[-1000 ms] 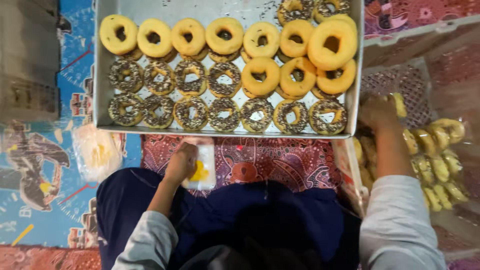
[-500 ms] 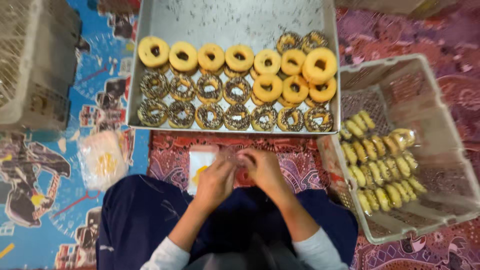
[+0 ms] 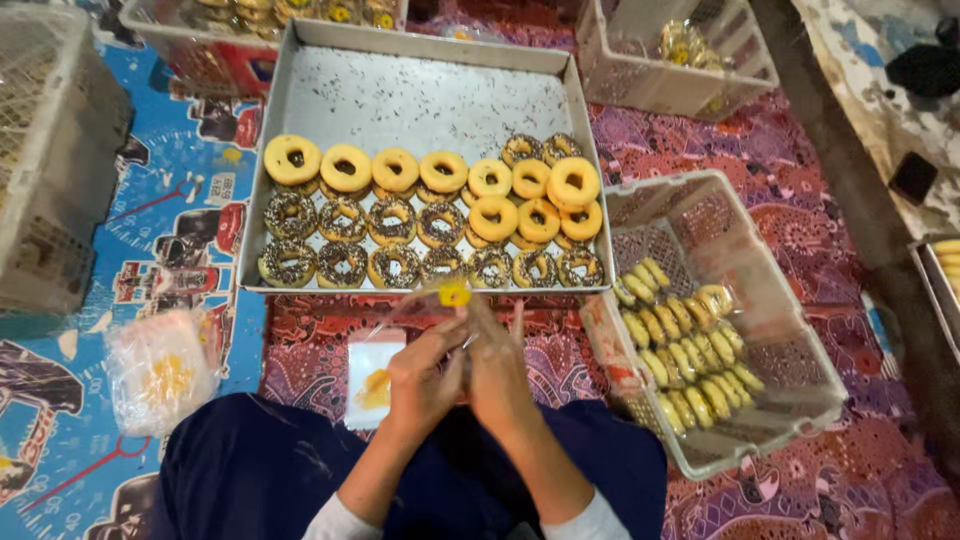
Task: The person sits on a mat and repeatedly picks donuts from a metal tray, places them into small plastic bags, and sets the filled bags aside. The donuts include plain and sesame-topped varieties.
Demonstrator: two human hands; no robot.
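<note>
Crinkly clear plastic bundle of wrappers with yellow inside (image 3: 160, 368) sits far left on the blue cartoon-print mat (image 3: 150, 215), nothing touching it. Next over, a small flat clear sleeve with an orange print (image 3: 372, 378) lies on the purple patterned cloth (image 3: 790, 220), just beside the left hand (image 3: 425, 378). That hand's fingers are pinched shut on a thin clear plastic wrapper with a yellow label (image 3: 440, 305), held up right in front of the near edge of the big grey metal tray of ring donuts (image 3: 420, 100), yellow glazed and chocolate sprinkled. Right hand (image 3: 497, 372) is pressed up against the left one, fingers closed on the same wrapper. Further right, a white plastic lattice crate (image 3: 800, 330) holds rows of bagged yellow donuts (image 3: 680, 350), well apart from both hands
</note>
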